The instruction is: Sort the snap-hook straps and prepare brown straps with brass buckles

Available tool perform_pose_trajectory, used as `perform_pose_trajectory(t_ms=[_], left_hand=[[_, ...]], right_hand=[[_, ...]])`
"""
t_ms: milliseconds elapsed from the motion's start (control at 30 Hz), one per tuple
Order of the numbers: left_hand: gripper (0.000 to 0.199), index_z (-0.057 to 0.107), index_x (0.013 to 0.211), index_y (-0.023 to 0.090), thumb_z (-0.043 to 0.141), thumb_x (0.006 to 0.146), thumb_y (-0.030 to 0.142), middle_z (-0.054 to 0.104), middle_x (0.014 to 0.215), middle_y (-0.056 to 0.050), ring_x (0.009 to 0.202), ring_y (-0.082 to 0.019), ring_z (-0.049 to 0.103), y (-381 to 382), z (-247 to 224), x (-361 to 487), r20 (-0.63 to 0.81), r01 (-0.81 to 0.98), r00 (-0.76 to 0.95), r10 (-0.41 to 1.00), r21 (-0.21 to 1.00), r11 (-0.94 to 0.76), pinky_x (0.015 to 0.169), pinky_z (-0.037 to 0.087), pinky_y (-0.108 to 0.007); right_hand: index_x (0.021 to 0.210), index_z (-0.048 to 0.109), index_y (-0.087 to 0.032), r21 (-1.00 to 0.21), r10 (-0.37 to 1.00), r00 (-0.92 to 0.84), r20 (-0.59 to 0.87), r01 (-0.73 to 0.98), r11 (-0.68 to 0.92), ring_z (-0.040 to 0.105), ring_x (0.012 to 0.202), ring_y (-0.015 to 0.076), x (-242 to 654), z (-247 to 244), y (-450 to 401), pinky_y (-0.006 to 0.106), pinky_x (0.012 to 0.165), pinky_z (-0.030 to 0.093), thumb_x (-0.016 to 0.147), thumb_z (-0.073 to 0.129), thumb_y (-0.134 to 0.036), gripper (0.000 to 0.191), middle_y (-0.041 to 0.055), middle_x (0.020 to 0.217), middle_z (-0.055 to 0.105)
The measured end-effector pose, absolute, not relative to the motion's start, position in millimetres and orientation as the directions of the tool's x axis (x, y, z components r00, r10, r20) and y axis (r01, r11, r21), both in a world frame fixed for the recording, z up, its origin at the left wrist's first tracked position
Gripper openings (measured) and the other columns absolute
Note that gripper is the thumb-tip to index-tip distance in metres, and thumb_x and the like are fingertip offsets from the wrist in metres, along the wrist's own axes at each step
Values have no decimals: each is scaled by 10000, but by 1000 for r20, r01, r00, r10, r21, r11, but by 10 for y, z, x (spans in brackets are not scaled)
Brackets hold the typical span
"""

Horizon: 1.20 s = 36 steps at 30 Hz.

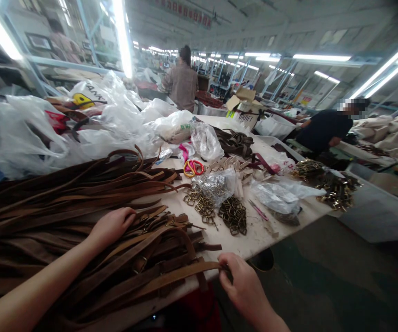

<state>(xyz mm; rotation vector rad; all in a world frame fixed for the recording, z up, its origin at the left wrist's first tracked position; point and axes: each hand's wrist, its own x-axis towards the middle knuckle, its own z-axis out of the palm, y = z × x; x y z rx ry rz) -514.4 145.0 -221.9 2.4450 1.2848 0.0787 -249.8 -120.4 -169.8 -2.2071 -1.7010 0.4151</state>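
A brown leather strap runs out from the front of the pile. Its end is pinched between the thumb and fingers of my right hand, just past the table's front edge. My left hand lies on top of the heap of leather straps, its fingers curled down and pressed together; what is under them is hidden. Small metal buckles show on some straps near the front. Loose square brass buckles lie in a pile further right on the table.
Scissors with red and yellow handles lie behind the buckles. Plastic bags crowd the back left. Pink-handled snips and metal clasps are to the right. Beyond the table are a person and another person in dark clothing.
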Motion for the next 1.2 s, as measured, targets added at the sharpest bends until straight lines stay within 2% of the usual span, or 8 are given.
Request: perform_pose_trajectory(t_ms=[133, 267, 367, 433, 733, 967, 1067, 1200], left_hand=[[362, 572, 932, 213, 282, 829, 403, 645, 955, -52, 866, -210, 591, 1451, -2220, -5146, -111, 780, 592, 798, 329, -532, 740, 416, -277], [355, 572, 918, 214, 288, 825, 405, 649, 945, -51, 865, -212, 594, 1437, -2184, -5130, -127, 794, 579, 806, 315, -520, 732, 418, -274], [361, 573, 923, 210, 284, 826, 405, 651, 942, -55, 856, -214, 597, 1427, -2160, -5117, -133, 794, 579, 804, 316, -520, 726, 418, -276], [366, 571, 931, 207, 283, 826, 408, 651, 947, -59, 856, -216, 599, 1428, -2154, -5112, -140, 794, 581, 802, 315, -520, 727, 417, -276], [392, 552, 985, 195, 282, 830, 433, 641, 999, -60, 889, -215, 585, 1505, -2219, -5118, -197, 808, 571, 797, 306, -503, 767, 414, -274], [405, 553, 1006, 186, 285, 831, 435, 636, 1019, -69, 899, -222, 582, 1504, -2228, -5109, -201, 805, 573, 795, 318, -501, 799, 408, -286], [407, 548, 1012, 181, 290, 827, 435, 631, 1033, -74, 910, -229, 582, 1512, -2233, -5105, -202, 807, 569, 797, 324, -494, 802, 409, -294], [408, 558, 992, 183, 292, 818, 438, 638, 1009, -75, 892, -235, 588, 1512, -2231, -5098, -199, 810, 563, 802, 327, -487, 788, 417, -303]], right_hand=[[801, 478, -202, -635, 925, 328, -193, 677, -372, 521, 710, 160, -2479, -1635, -1266, 287, 669, 395, 685, 446, -135, 138, -1, 740, 550], [924, 500, -191, -847, 867, 239, -438, 214, -487, 510, 714, 136, -2364, -1596, -1285, 250, 619, 399, 662, 537, -210, 265, -9, 786, 532], [1057, 493, -198, -864, 844, 189, -502, -145, -482, 495, 694, 116, -2244, -1633, -1331, 221, 546, 384, 663, 598, -292, 418, 18, 879, 535], [1090, 495, -208, -860, 849, 182, -496, -237, -451, 501, 714, 110, -2163, -1667, -1375, 215, 555, 391, 665, 620, -295, 452, 31, 940, 545], [1174, 442, -217, -889, 888, 47, -457, -64, -454, 526, 1043, 177, -1893, -1414, -1426, 358, 920, 366, 702, 616, -260, 504, 87, 1141, 565], [1160, 452, -186, -850, 891, 153, -428, 268, -454, 558, 967, 171, -1888, -1362, -1360, 360, 891, 405, 696, 501, -132, 469, 71, 1052, 589], [1039, 546, -181, -764, 900, 252, -357, 476, -436, 563, 902, 180, -1853, -1368, -1338, 352, 845, 421, 694, 487, -141, 353, 47, 959, 611], [863, 584, -170, -730, 898, 318, -304, 528, -434, 558, 775, 169, -1837, -1382, -1312, 309, 730, 436, 721, 479, -195, 178, 19, 819, 611]])
